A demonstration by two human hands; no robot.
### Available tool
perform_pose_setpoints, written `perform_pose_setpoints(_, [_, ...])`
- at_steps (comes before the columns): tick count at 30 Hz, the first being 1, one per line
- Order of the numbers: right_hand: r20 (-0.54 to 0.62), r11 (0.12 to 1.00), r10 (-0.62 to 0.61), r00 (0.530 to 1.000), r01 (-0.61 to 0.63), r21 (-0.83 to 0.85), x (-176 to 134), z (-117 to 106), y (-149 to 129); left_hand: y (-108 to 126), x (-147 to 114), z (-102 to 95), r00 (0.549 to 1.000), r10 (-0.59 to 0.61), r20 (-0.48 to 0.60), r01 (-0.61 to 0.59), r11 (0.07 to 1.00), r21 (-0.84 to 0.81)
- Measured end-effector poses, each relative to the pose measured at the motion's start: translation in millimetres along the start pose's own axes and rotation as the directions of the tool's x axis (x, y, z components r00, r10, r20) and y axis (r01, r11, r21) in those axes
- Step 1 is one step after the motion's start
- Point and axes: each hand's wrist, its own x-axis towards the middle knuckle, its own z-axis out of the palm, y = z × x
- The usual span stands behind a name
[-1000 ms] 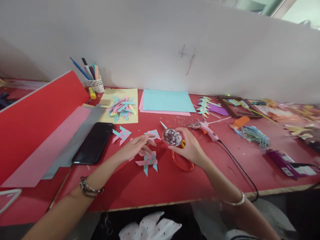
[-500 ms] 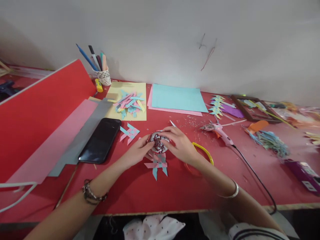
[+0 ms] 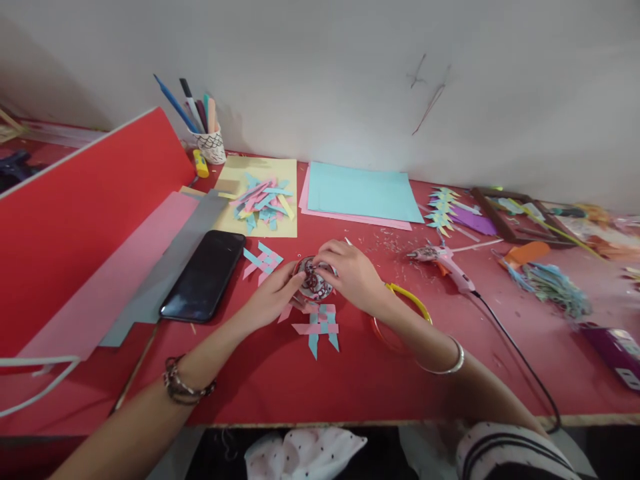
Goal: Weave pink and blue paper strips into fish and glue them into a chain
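Observation:
Between my hands is a small round piece [image 3: 316, 285], whitish with a dark red and black pattern and a raised dark red middle; its exact kind I cannot make out. My left hand [image 3: 273, 293] grips its left edge, thumb on top. From the right, my right hand [image 3: 347, 273] bends over it, fingers pinched near the raised middle. A woven pink and blue paper piece [image 3: 323, 327] lies just below, partly under the round piece. Another woven paper piece [image 3: 263, 261] rests to the left. Right of my right hand lies a yellow and orange ring [image 3: 413, 301], partly hidden by my forearm.
A black phone [image 3: 203, 277] lies left, near a red board [image 3: 100, 200]. Folded paper strips [image 3: 265, 200] sit on a yellow sheet [image 3: 285, 165]. Behind are blue sheets [image 3: 363, 193] and a pen cup [image 3: 211, 145]. A pink glue gun [image 3: 453, 267] with its cord lies right.
The view has shifted slightly. My right fingers have drawn in towards the raised middle of the round piece; my left hand keeps its hold on the edge.

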Motion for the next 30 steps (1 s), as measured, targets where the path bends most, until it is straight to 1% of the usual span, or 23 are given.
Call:
perform_pose_setpoints(4, [-0.009, 1.000, 0.000, 1.000, 0.001, 0.029, 0.5, 0.4, 0.0, -0.3, 0.6, 0.1, 1.000, -0.001, -0.009, 0.001, 1.000, -0.017])
perform_pose_setpoints(11, [-0.039, 0.986, 0.017, 0.999, -0.011, 0.168, 1.7, 0.4, 3.2, 0.2, 1.2, 0.7, 0.999, 0.013, -0.037, -0.014, 0.999, -0.037])
perform_pose_setpoints(15, [-0.067, 0.960, 0.022, 0.997, -0.003, 0.280, 2.1, -9.2, 3.1, 3.5, 1.5, 2.4, 0.998, -0.015, -0.069, 0.010, 0.997, -0.073])
perform_pose_setpoints(18, [-0.077, 0.946, 0.007, 0.997, 0.019, 0.324, 1.8, -17.7, 2.0, 6.6, 1.7, 3.9, 0.995, -0.045, -0.089, 0.035, 0.994, -0.106])
perform_pose_setpoints(21, [-0.078, 0.927, 0.017, 0.997, 0.013, 0.375, 1.4, -22.1, 0.3, 8.8, 1.2, 4.6, 0.992, -0.078, -0.099, 0.062, 0.986, -0.153])
perform_pose_setpoints(24, [-0.052, 0.909, 0.023, 0.998, 0.001, 0.417, 0.9, -22.4, -1.0, 9.4, 0.3, 4.8, 0.990, -0.089, -0.109, 0.068, 0.981, -0.184])
perform_pose_setpoints(27, [0.008, 0.896, -0.030, 1.000, 0.023, 0.443, 0.5, -20.9, -1.2, 8.7, -0.1, 5.2, 0.988, -0.086, -0.126, 0.060, 0.979, -0.192])
perform_pose_setpoints(30, [0.007, 0.913, -0.063, 0.998, 0.055, 0.404, 0.8, -18.9, 0.1, 7.2, 0.4, 5.5, 0.987, -0.090, -0.135, 0.062, 0.979, -0.195])
